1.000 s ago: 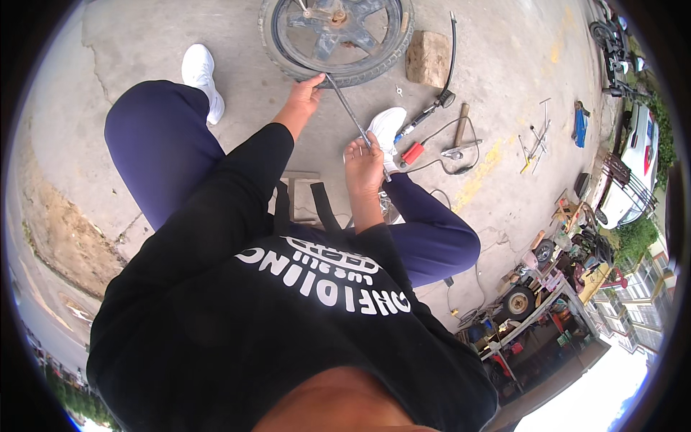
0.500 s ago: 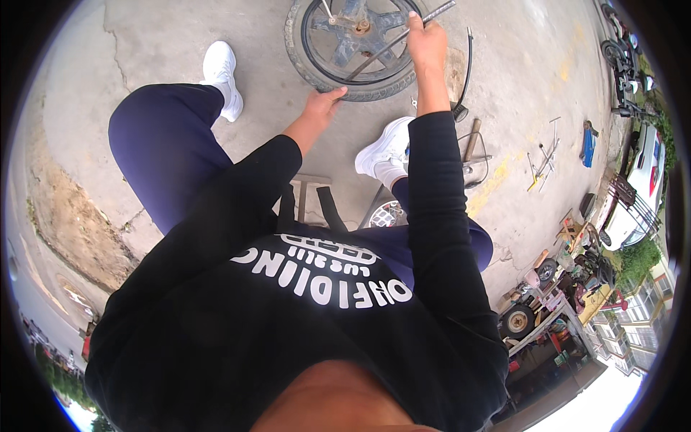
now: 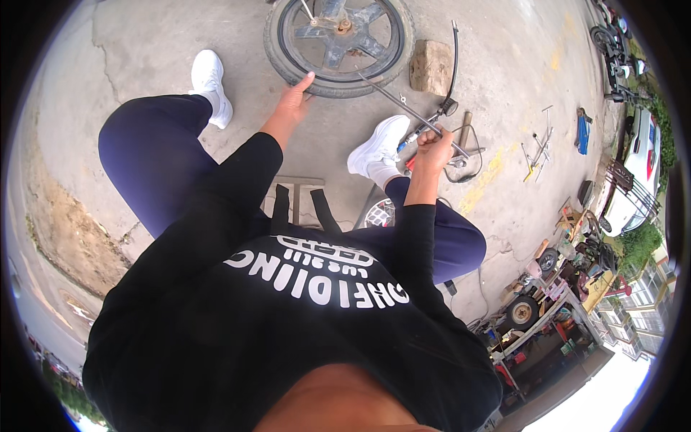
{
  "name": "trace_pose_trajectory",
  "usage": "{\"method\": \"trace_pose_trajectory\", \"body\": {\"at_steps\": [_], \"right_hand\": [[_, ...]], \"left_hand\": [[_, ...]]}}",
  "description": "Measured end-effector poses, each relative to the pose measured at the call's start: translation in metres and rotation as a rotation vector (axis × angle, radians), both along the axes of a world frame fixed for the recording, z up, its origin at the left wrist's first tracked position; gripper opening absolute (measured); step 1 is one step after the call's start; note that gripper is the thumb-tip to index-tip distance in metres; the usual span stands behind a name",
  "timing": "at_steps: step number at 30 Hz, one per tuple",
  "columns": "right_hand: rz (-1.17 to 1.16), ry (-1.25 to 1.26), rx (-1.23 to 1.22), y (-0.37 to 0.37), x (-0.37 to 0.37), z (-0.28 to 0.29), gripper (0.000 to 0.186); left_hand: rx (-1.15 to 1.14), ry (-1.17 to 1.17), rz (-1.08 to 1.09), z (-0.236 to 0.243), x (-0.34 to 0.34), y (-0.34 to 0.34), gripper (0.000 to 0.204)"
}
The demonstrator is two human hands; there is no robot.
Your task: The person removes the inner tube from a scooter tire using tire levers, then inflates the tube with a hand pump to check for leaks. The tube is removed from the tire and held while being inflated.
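One right hand [image 3: 434, 153] holds one bar [image 3: 401, 104] near one wheel [image 3: 337, 52]

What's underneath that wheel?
Grey ground shows between the spokes. Whatever lies directly beneath the hub and tire is covered, so I can't tell what's there.

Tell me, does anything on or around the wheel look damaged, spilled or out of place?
Mainly wear: the grey five-spoke metal wheel with its dark rubber tyre has patchy, scuffed spokes and a rust-brown hub. A thin crack runs through the grey concrete ground at upper left. I see no spill.
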State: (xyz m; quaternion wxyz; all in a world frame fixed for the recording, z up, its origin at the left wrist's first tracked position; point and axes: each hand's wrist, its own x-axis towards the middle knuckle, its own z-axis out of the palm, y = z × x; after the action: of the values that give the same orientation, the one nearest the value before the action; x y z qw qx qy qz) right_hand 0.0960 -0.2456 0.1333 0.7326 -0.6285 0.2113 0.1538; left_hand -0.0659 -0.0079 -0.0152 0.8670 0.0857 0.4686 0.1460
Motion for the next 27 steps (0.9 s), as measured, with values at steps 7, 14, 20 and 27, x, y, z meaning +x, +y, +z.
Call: {"method": "trace_pose_trajectory", "body": {"at_steps": [7,14,20,27], "right_hand": [[0.110,0.019,-0.011,0.012,-0.078,-0.010,0.030],[0.217,0.028,0.086,0.017,-0.095,-0.020,0.038],[0.240,0.051,0.101,0.041,-0.111,-0.019,0.037],[0.467,-0.405,-0.432,0.101,-0.053,0.047,0.035]], "left_hand": [[0.112,0.082,-0.046,-0.023,0.001,0.005,0.054],[0.111,0.067,-0.065,-0.043,0.000,0.003,0.052],[0.104,0.060,-0.087,-0.041,-0.002,0.002,0.051],[0.148,0.035,-0.078,0.008,-0.011,-0.017,0.048]]}}
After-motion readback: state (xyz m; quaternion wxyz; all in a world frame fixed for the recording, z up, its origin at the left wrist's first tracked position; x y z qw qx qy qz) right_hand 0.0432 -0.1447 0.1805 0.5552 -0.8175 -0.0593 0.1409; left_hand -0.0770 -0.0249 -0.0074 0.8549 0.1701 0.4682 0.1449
